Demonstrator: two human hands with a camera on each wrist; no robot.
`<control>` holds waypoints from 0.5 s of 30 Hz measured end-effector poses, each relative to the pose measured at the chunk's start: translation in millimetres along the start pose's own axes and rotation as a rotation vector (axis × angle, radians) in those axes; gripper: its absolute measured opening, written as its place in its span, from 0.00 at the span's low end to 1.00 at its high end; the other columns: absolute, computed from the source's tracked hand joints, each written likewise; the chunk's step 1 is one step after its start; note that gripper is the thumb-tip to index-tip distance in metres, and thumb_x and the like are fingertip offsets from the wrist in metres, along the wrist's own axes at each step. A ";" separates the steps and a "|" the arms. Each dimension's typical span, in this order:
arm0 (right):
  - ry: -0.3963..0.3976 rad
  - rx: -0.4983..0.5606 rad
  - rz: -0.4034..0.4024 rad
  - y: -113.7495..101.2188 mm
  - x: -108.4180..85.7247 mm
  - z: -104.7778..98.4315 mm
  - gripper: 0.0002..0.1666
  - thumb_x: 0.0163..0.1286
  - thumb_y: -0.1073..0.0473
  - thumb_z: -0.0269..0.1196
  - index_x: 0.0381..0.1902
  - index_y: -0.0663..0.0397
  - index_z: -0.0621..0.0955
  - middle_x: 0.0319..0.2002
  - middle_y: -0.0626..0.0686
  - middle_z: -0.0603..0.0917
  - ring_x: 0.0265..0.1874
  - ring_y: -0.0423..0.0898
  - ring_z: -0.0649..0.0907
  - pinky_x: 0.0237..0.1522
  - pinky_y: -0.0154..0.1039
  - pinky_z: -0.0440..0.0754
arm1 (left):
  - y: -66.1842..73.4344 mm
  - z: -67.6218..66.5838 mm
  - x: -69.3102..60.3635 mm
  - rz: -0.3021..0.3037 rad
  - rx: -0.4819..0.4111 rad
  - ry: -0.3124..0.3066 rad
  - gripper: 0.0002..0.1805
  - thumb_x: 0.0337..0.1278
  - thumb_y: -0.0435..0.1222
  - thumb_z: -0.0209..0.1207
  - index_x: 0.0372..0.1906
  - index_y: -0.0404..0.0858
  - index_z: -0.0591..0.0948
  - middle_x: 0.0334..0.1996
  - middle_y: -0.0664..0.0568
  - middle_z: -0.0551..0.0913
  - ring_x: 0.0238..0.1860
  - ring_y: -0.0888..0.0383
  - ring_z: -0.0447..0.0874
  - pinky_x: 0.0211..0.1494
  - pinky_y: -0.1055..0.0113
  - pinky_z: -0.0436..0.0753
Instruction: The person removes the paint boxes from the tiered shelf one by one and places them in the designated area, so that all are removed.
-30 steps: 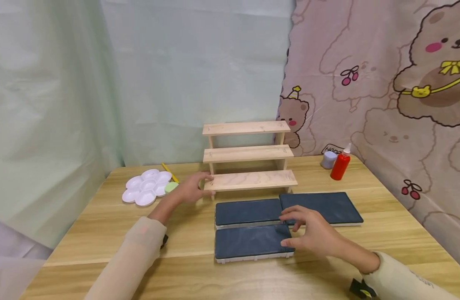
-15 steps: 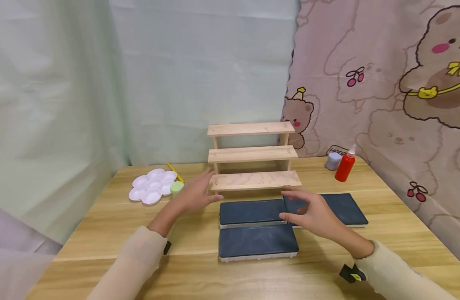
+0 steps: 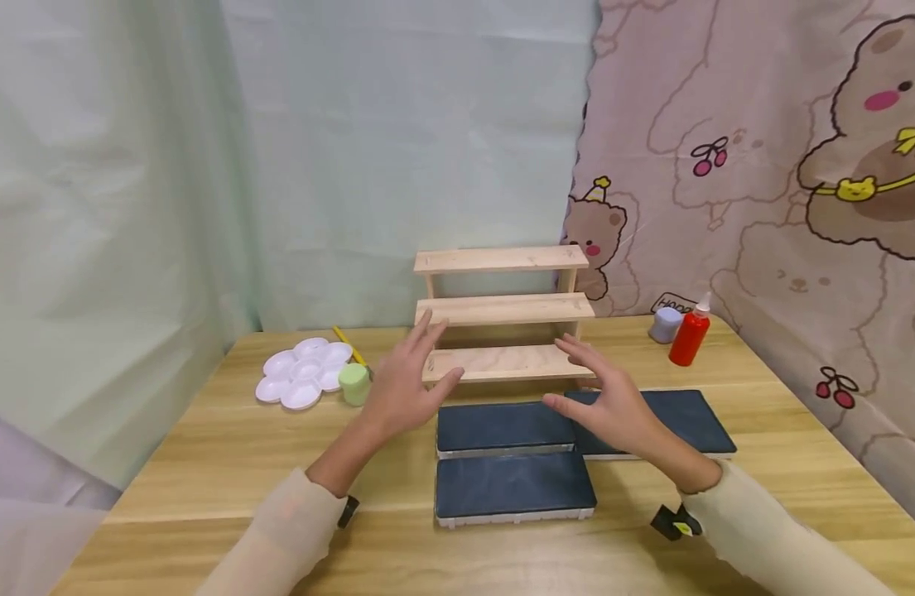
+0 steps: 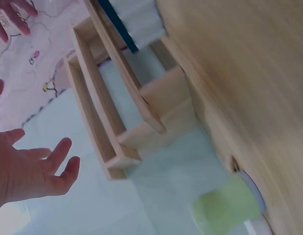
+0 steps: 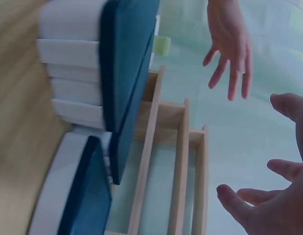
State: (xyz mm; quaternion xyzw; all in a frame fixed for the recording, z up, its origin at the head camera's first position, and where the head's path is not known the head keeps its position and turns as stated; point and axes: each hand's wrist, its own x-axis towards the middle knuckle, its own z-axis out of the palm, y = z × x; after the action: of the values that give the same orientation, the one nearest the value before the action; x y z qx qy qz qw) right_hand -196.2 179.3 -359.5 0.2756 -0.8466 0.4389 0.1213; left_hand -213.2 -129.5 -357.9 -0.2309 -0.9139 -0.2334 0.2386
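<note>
Both hands are raised above the table, fingers spread, and hold nothing. My left hand (image 3: 403, 387) hovers before the left end of a three-tier wooden shelf (image 3: 505, 310), hiding part of it. Facing it, my right hand (image 3: 615, 414) hangs over the seam between white boxes with dark blue tops. One box (image 3: 515, 487) lies in front, a second box (image 3: 502, 429) right behind it, and a third box (image 3: 688, 420) to the right. In the left wrist view the left hand (image 4: 36, 169) is apart from the shelf. The right wrist view shows the right hand (image 5: 281, 196) touching nothing.
A white flower-shaped palette (image 3: 305, 372), a green jar (image 3: 354, 385) and a yellow pencil-like stick (image 3: 349, 344) are on the left. At the back right stand a red squeeze bottle (image 3: 690, 338) and a pale blue jar (image 3: 665, 324). Curtains hang behind the wooden table (image 3: 278, 488).
My left hand has left the lowest shelf's left end, rising and moving right. The right hand has lifted from beside the front box. The shelf and boxes keep their arrangement; the view shifts slightly.
</note>
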 end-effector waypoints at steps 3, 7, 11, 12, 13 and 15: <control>0.016 0.003 -0.018 -4.3 4.7 -0.5 0.44 0.62 0.57 0.72 0.73 0.52 0.67 0.75 0.57 0.62 0.66 0.60 0.72 0.55 0.62 0.78 | 12.2 0.6 1.3 0.021 -0.020 0.014 0.39 0.65 0.56 0.54 0.76 0.44 0.62 0.77 0.43 0.54 0.66 0.37 0.71 0.48 0.46 0.81; 0.028 0.010 -0.049 -10.2 10.4 0.1 0.45 0.62 0.58 0.73 0.74 0.51 0.66 0.76 0.56 0.60 0.68 0.61 0.70 0.56 0.60 0.78 | 24.7 2.2 2.1 0.053 -0.006 0.008 0.40 0.66 0.57 0.51 0.78 0.47 0.58 0.78 0.43 0.51 0.59 0.38 0.76 0.40 0.51 0.78; 0.040 0.024 -0.062 -13.4 14.9 1.1 0.46 0.61 0.58 0.73 0.75 0.49 0.66 0.77 0.54 0.58 0.70 0.60 0.67 0.57 0.61 0.77 | 33.2 1.7 3.7 0.075 0.007 -0.014 0.40 0.67 0.60 0.47 0.79 0.51 0.53 0.79 0.43 0.48 0.63 0.33 0.72 0.51 0.41 0.77; 0.042 0.028 -0.063 -13.8 15.8 1.2 0.47 0.61 0.58 0.73 0.75 0.48 0.65 0.77 0.53 0.58 0.70 0.59 0.67 0.57 0.61 0.77 | 35.3 1.4 4.1 0.082 0.010 -0.020 0.41 0.68 0.62 0.45 0.79 0.52 0.52 0.79 0.44 0.46 0.66 0.31 0.68 0.54 0.37 0.75; 0.044 0.033 -0.065 -14.6 16.6 1.2 0.47 0.61 0.58 0.73 0.75 0.49 0.65 0.77 0.53 0.58 0.70 0.59 0.67 0.57 0.61 0.77 | 37.2 1.1 4.5 0.090 0.013 -0.026 0.41 0.68 0.64 0.42 0.80 0.53 0.51 0.79 0.44 0.45 0.67 0.30 0.66 0.55 0.35 0.74; 0.045 0.032 -0.072 -15.7 17.8 1.2 0.47 0.60 0.59 0.73 0.75 0.50 0.65 0.77 0.53 0.57 0.71 0.59 0.66 0.57 0.61 0.77 | 40.8 0.8 4.8 0.109 0.020 -0.031 0.42 0.67 0.68 0.36 0.80 0.54 0.50 0.79 0.45 0.44 0.69 0.31 0.63 0.58 0.30 0.70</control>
State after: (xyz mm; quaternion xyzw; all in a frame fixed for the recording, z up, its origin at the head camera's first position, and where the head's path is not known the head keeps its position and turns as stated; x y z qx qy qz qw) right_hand -201.7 164.7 -341.6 0.2979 -0.8261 0.4538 0.1514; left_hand -195.5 -95.6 -343.0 -0.2813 -0.9059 -0.2073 0.2392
